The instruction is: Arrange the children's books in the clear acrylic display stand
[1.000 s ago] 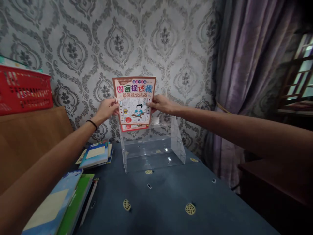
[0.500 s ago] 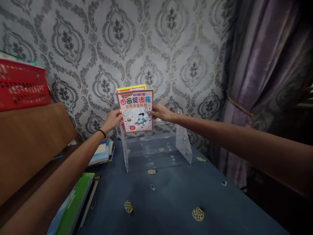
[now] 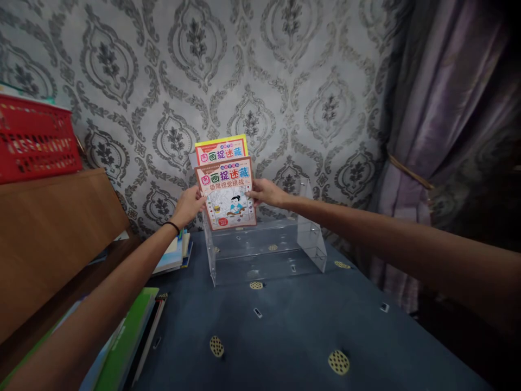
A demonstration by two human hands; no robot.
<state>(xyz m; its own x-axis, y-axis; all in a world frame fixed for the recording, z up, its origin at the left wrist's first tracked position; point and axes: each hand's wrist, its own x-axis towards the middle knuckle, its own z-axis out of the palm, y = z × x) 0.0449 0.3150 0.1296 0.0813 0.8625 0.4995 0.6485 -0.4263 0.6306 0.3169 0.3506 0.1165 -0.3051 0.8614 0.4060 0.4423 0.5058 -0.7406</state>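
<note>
Between both hands is a thin brown-bordered picture book (image 3: 228, 203), its cover facing me and tilted slightly. My left hand (image 3: 189, 205) pinches its left edge, and my right hand (image 3: 264, 193) grips its right edge with the thumb on the cover. Right behind it stands a similar book with a red and yellow border (image 3: 222, 147); only its upper part shows. Both are at the upper left of a clear acrylic tiered rack (image 3: 311, 239) on the table. The lower tiers of the rack show no books. The held book's lower edge overlaps the rack in view; contact cannot be told.
A dark blue patterned tablecloth (image 3: 293, 326) covers the table. Books (image 3: 173, 255) lie left of the rack, and a green book (image 3: 126, 336) is nearer me. On a wooden cabinet (image 3: 57, 228) sits a red basket (image 3: 36, 138). A curtain (image 3: 439, 136) hangs at right.
The held book has moved down with both hands, so more of the red and yellow book behind it shows. The view has shifted slightly.
</note>
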